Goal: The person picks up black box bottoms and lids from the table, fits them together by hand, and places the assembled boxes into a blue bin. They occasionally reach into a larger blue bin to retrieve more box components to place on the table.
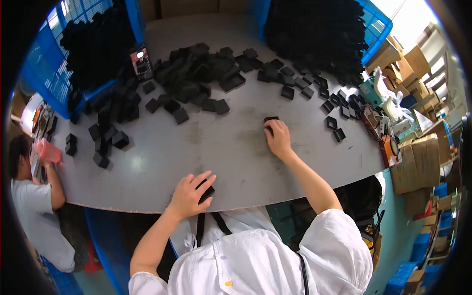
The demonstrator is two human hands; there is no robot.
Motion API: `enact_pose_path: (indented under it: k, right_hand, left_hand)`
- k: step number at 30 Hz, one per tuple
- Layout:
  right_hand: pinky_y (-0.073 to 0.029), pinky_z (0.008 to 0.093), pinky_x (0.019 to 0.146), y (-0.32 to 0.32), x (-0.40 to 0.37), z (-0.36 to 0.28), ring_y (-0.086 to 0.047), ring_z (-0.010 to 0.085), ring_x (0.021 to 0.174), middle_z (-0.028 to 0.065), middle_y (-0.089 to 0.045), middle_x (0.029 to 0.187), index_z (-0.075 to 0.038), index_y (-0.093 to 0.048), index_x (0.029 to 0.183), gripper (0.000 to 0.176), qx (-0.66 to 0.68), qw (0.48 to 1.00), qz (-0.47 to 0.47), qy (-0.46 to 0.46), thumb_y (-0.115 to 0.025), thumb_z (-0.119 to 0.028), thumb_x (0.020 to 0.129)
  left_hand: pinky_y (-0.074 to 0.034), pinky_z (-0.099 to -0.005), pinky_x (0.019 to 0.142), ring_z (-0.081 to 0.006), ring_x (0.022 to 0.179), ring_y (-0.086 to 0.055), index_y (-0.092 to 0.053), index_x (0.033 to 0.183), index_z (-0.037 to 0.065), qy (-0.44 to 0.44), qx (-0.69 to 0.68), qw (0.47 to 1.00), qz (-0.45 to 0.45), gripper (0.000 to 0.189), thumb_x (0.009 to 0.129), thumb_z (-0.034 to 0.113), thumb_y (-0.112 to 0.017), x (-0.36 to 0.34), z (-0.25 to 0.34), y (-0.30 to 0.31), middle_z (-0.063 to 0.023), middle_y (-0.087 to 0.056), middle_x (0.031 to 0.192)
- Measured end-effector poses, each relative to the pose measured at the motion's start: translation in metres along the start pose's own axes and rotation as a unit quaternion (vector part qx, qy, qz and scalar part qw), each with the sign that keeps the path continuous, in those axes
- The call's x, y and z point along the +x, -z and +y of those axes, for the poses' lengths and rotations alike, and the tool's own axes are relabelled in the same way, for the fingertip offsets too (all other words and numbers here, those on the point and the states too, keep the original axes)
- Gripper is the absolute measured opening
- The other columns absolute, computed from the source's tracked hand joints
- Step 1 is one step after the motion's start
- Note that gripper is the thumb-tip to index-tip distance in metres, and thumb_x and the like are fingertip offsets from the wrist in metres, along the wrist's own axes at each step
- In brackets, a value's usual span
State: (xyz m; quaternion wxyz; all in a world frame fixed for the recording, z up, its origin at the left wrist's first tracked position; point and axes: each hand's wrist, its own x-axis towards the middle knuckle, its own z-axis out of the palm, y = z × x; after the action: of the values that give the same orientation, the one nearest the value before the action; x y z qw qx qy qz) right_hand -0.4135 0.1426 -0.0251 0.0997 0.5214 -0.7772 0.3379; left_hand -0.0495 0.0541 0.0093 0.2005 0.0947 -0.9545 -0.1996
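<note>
Near the table's front edge, my left hand is wrapped round a small black box, thumb on the near side and fingers over the far side. Farther out, my right hand grips another black box piece on the table, and its fingers cover much of that piece. Beyond both hands lies a loose heap of black boxes. Open, tray-like black pieces are scattered to the right of the heap.
Blue crates full of black pieces stand at the back left and back right of the grey table. A tape roll and clutter sit at the right edge. Another person is at the left, holding a pink container.
</note>
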Motion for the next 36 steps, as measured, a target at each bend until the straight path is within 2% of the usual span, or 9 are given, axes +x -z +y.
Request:
enact_pose_path:
  k: [3, 6, 10, 12, 15, 17, 23, 29, 36]
  right_hand:
    - [-0.045, 0.0424, 0.094, 0.000, -0.023, -0.053, -0.061, 0.0310, 0.097, 0.0106, -0.065, 0.097, -0.007, -0.063, 0.096, 0.016, 0.093, 0.990, -0.048, 0.095, -0.063, 0.000, 0.082]
    - [-0.045, 0.0388, 0.092, 0.002, -0.031, -0.098, -0.063, 0.0308, 0.081, 0.0108, -0.068, 0.092, -0.005, -0.063, 0.105, 0.020, 0.335, 0.930, -0.113, -0.097, -0.058, 0.001, 0.087]
    - [-0.048, 0.0360, 0.088, 0.006, -0.008, -0.091, -0.063, 0.0294, 0.090, 0.0125, -0.068, 0.101, -0.001, -0.061, 0.113, 0.023, 0.424, 0.812, -0.256, -0.307, -0.060, -0.004, 0.090]
    - [-0.047, 0.0382, 0.092, 0.001, -0.002, -0.090, -0.060, 0.0321, 0.100, 0.0141, -0.066, 0.108, -0.002, -0.059, 0.120, 0.032, 0.051, 0.981, -0.176, -0.059, -0.064, -0.013, 0.091]
    - [-0.044, 0.0395, 0.097, 0.002, -0.021, -0.105, -0.054, 0.0331, 0.113, 0.0145, -0.063, 0.114, -0.004, -0.059, 0.123, 0.041, 0.022, 0.986, -0.158, 0.055, -0.069, -0.019, 0.087]
    - [-0.045, 0.0407, 0.097, 0.006, -0.033, -0.117, -0.053, 0.0350, 0.114, 0.0157, -0.061, 0.118, -0.002, -0.059, 0.124, 0.047, 0.001, 0.979, -0.174, 0.102, -0.072, -0.020, 0.083]
    - [-0.048, 0.0421, 0.097, 0.005, -0.024, -0.144, -0.056, 0.0359, 0.117, 0.0160, -0.059, 0.128, -0.002, -0.060, 0.126, 0.054, 0.224, 0.925, -0.260, 0.163, -0.077, -0.004, 0.075]
    - [-0.052, 0.0454, 0.094, -0.015, -0.015, -0.181, -0.060, 0.0384, 0.114, 0.0188, -0.059, 0.129, -0.002, -0.062, 0.123, 0.055, 0.275, 0.825, -0.323, 0.372, -0.078, -0.005, 0.070]
    - [-0.052, 0.0492, 0.094, -0.013, -0.019, -0.181, -0.061, 0.0407, 0.111, 0.0210, -0.058, 0.129, -0.001, -0.063, 0.121, 0.056, 0.221, 0.826, -0.305, 0.420, -0.078, -0.011, 0.068]
  left_hand:
    - [-0.046, -0.0404, 0.090, -0.0299, 0.097, -0.052, -0.055, 0.136, 0.011, 0.015, 0.003, 1.000, -0.003, 0.062, 0.079, 0.028, -0.070, -0.008, -0.005, -0.002, -0.0079, -0.050, 0.143]
    - [-0.043, -0.0440, 0.097, -0.0318, 0.114, -0.050, -0.052, 0.139, 0.011, 0.011, -0.040, 0.999, 0.019, 0.060, 0.084, 0.027, -0.067, -0.024, -0.011, -0.009, -0.0082, -0.044, 0.149]
    - [-0.036, -0.0476, 0.106, -0.0338, 0.131, -0.042, -0.046, 0.145, 0.012, 0.023, 0.061, 0.997, -0.031, 0.063, 0.088, 0.028, -0.066, -0.023, 0.001, -0.002, -0.0079, -0.036, 0.156]
    - [-0.034, -0.0484, 0.108, -0.0341, 0.134, -0.040, -0.043, 0.146, 0.012, 0.029, 0.080, 0.996, -0.015, 0.068, 0.087, 0.031, -0.068, -0.027, 0.005, -0.006, -0.0087, -0.032, 0.157]
    - [-0.033, -0.0473, 0.110, -0.0358, 0.133, -0.040, -0.039, 0.148, 0.008, 0.112, -0.023, 0.980, 0.161, 0.084, 0.079, 0.037, -0.077, -0.031, 0.007, -0.012, -0.0119, -0.030, 0.157]
    - [-0.035, -0.0467, 0.108, -0.0346, 0.129, -0.044, -0.037, 0.148, 0.003, 0.215, -0.057, 0.950, 0.217, 0.098, 0.069, 0.035, -0.085, -0.032, 0.018, -0.018, -0.0140, -0.044, 0.146]
    - [-0.037, -0.0460, 0.103, -0.0307, 0.113, -0.055, -0.033, 0.149, 0.003, 0.219, -0.088, 0.956, 0.174, 0.102, 0.066, 0.023, -0.087, -0.025, 0.005, -0.026, -0.0100, -0.064, 0.119]
    - [-0.036, -0.0466, 0.105, -0.0306, 0.111, -0.056, -0.033, 0.150, 0.002, 0.214, -0.123, 0.953, 0.178, 0.099, 0.067, 0.022, -0.086, -0.020, -0.003, -0.024, -0.0118, -0.064, 0.110]
    - [-0.032, -0.0475, 0.109, -0.0280, 0.110, -0.055, -0.035, 0.149, 0.003, 0.216, -0.122, 0.953, 0.176, 0.096, 0.068, 0.021, -0.084, -0.019, 0.000, -0.026, -0.0121, -0.060, 0.114]
